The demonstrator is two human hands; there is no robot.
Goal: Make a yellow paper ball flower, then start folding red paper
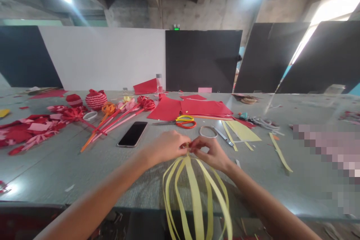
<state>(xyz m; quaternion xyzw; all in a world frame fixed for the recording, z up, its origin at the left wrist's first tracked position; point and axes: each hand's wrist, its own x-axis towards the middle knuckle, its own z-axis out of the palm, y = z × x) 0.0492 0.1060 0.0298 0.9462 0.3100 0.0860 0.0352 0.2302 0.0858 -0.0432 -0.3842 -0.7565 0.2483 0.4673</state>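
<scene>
Yellow paper strips [194, 191], long and thin, are fanning out nearest the camera, bowing down past the front edge of the grey desk [50, 172] like the ribs of a lantern and meeting at 1 point above. At that point both hands are working: the left hand [165, 146] is pinching the gathered strip ends from the left, its grip closed on them, while the right hand [210, 152] is closing thumb and fingertips on the same bundle from the right, with a small red bit showing between them, too small to identify. The step in hand looks like gathering and fixing the strip tops together. Judging from this, the next move is calling for a steady pinch so the ends are not slipping apart, and even spacing of the ribs.

Beyond the hands, a black smartphone [132, 134] is lying flat on the desk, scissors with yellow and red handles [184, 121] are resting near red paper sheets [194, 107], and a white tape ring [207, 131] is sitting just beside the scissors. Red paper flowers on long stems [118, 116] are lying to the left.
</scene>
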